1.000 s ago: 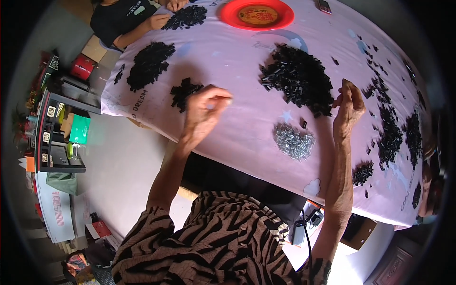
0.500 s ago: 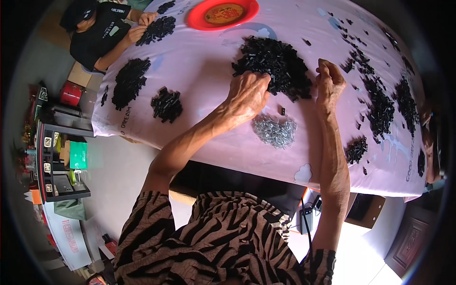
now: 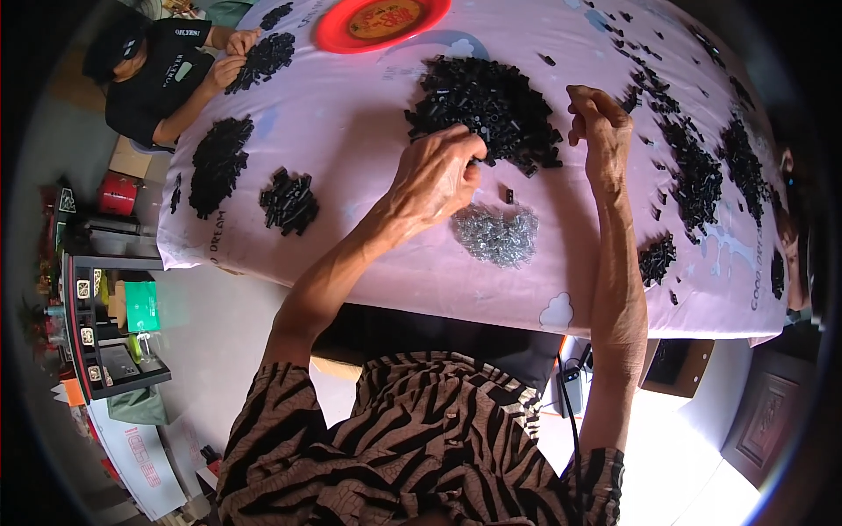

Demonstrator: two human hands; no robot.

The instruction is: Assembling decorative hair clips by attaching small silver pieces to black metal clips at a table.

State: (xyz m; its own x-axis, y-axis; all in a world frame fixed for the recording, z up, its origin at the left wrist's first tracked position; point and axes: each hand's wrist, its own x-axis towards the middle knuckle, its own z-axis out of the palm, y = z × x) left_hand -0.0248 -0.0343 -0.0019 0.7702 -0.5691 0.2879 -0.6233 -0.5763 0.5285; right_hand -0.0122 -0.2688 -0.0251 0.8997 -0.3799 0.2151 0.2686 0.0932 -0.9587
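My left hand (image 3: 438, 171) is at the near edge of a large pile of small black plastic pieces (image 3: 482, 101). Its fingers are pinched together, and what they hold is hidden. To the right of that pile my right hand (image 3: 603, 123) hovers over the cloth, fingers bent but apart, with nothing visible between them. A heap of small clear plastic pieces (image 3: 498, 235) lies nearer to me, below the left hand's fingertips. One loose black piece (image 3: 509, 195) rests between the two heaps.
A red round tray (image 3: 326, 28) stands at the far side of the pink cloth-covered table (image 3: 351, 254). Smaller black piles lie left (image 3: 289, 202) and right (image 3: 688, 180). A co-worker (image 3: 167, 79) handles black pieces at far left. A shelf unit (image 3: 123, 368) stands on the floor at left.
The whole view has shifted, so the table appears farther left and up. My left hand has drawn slightly toward me. The fingers of my right hand have spread from a pinch.
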